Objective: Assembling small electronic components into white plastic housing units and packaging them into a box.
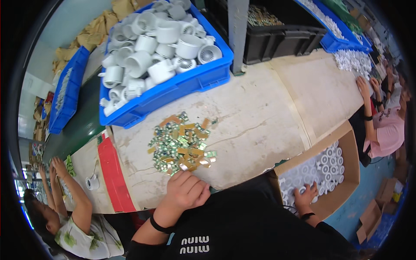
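Note:
My left hand (186, 190) is closed in a fist at the near edge of the table. It sits just below a pile of small green and copper-coloured circuit boards (182, 145). What the fist holds, if anything, is hidden. Off to the right, my right hand (306, 196) reaches down into an open cardboard box (349, 173). Its fingers are spread over white ring-shaped plastic parts (326, 169), which lie in the box in rows. I see no part gripped in that hand.
A blue crate (169, 97) heaped with white plastic cups (167, 32) stands ahead. Beyond it are a grey metal post (237, 37) and a black crate (281, 43). Red tape (115, 173) crosses the table on the left. One co-worker (82, 225) sits left, others right.

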### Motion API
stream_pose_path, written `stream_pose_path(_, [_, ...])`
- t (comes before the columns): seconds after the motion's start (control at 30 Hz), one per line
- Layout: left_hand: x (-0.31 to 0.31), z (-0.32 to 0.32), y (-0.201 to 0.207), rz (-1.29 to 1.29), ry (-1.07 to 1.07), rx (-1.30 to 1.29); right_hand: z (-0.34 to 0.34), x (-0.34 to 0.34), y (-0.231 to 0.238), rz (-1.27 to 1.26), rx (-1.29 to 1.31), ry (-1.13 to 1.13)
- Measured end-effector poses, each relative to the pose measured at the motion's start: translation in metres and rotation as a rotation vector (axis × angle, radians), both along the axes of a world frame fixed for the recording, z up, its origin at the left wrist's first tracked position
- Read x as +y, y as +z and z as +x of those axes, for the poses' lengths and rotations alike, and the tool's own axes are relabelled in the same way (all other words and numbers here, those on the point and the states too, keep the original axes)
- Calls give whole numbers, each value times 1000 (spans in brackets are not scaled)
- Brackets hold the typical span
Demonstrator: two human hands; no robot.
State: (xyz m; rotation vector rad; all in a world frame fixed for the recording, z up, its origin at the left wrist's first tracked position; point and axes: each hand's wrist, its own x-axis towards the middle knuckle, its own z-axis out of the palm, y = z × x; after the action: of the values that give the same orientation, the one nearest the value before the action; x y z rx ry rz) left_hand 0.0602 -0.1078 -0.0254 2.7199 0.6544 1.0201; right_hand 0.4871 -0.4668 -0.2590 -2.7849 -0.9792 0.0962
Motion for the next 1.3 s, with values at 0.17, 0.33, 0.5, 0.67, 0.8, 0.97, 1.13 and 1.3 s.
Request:
stream_pose_path(0.17, [-4,-5,0,43,33,-59,-4,7,8,9,51,-32])
stream_pose_path(0.33, [-3,-8,-5,64,53,-151,-14,19,19,-78,1,-104])
stream_pose_path(0.5, [-7,-14,-7,66,124,-240,-6,29,28,-347,57,-131])
stream_pose_path(0.67, [-19,-16,-7,120,130,-196,18,25,38,-603,287,112])
stream_pose_path(0.8, [-13,-18,-20,28,162,-144,41,17,23,-455,209,303])
stream_pose_path(0.97, [-21,-10,-20,26,247,-35,115,53,76,-370,82,296])
stream_pose_path(1.13, [-46,-25,-21,42,157,-279,93,89,79,-364,79,332])
stream_pose_path(1.3, [-102,-7,-23,-278,-267,112,73,94,71,-417,114,332])
